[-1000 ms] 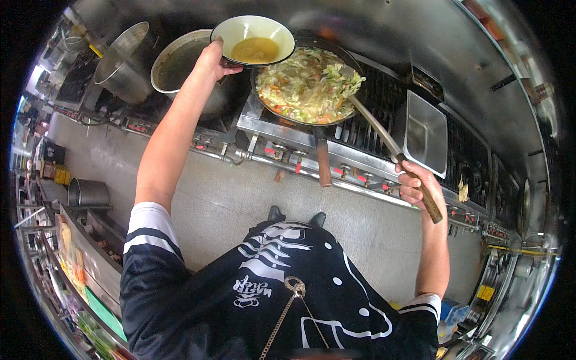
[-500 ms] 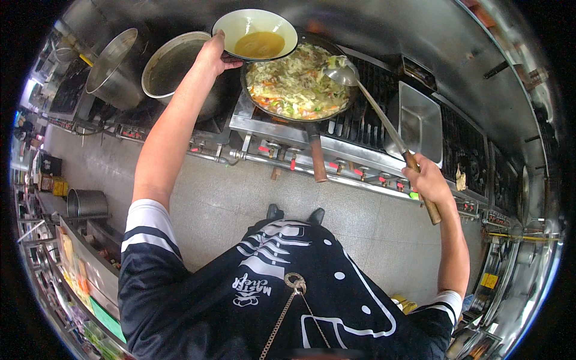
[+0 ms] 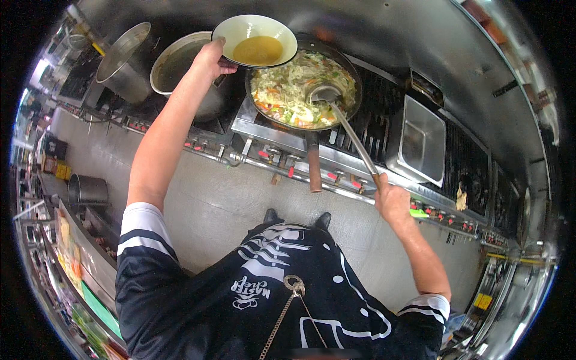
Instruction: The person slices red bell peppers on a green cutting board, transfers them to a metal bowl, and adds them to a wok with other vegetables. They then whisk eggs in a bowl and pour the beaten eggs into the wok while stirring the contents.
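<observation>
My left hand [image 3: 211, 59] is closed on the left rim of a cream bowl [image 3: 228, 31], tilted above the far left edge of a wok. Yellowish-brown liquid [image 3: 259, 50] lies in the bowl. The wok [image 3: 357, 90] sits on the burners, full of shredded cabbage and carrot [image 3: 288, 90], its wooden handle [image 3: 314, 163] pointing toward me. In my right hand [image 3: 393, 203] is the wooden grip of a long metal ladle [image 3: 355, 137]. The ladle's head rests among the vegetables at the wok's right side.
Left of the wok stand a large pot [image 3: 157, 73] and a tall metal pot [image 3: 127, 77]. A rectangular steel pan [image 3: 423, 141] sits on the grates at right. Gas knobs and a pipe [image 3: 288, 171] run along the stove's front. Another metal pot [image 3: 87, 188] is at far left.
The ladle has moved left and deeper into the vegetables from the wok's right rim, and my right hand has come left with it. The bowl stays nearly in place.
</observation>
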Tool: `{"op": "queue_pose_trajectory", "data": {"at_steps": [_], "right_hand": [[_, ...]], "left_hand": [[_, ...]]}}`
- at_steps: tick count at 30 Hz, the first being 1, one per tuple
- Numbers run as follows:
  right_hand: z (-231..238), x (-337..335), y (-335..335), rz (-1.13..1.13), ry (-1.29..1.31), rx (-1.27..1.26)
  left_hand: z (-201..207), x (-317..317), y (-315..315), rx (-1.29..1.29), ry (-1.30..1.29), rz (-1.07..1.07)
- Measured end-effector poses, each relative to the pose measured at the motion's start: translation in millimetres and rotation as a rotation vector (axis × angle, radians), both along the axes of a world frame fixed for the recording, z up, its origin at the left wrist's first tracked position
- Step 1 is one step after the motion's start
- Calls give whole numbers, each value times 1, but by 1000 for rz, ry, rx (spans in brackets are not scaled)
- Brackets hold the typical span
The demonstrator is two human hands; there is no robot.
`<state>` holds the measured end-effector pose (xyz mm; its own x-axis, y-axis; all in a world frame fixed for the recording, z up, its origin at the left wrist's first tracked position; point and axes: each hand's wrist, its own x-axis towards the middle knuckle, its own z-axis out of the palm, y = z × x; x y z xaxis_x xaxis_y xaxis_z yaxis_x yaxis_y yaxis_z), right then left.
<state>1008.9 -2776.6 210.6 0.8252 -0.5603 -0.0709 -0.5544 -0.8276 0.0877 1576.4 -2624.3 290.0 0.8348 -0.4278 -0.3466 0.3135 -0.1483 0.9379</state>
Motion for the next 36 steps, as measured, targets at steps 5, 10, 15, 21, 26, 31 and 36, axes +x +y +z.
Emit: {"op": "queue_pose_trajectory", "data": {"at_steps": [5,10,15,21,26,31,36], "right_hand": [[-45,7,-39,68,-85,-70],[-51,24,-86,-16,-163,208],[-7,28,-119,-183,-287,708],[38,34,-140,-174,-285,912],[15,79,-113,-37,-254,930],[-21,123,-73,-91,-157,989],[-24,132,-77,-436,-374,2134]], "left_hand": [[-6,-20,7,80,-68,44],[-12,-53,-2,90,-111,177],[-13,-82,-9,123,-144,266],[-23,-100,-7,20,-111,362],[-19,-101,16,11,-14,372],[-19,-99,46,14,-104,371],[-29,-86,75,57,-88,356]]}}
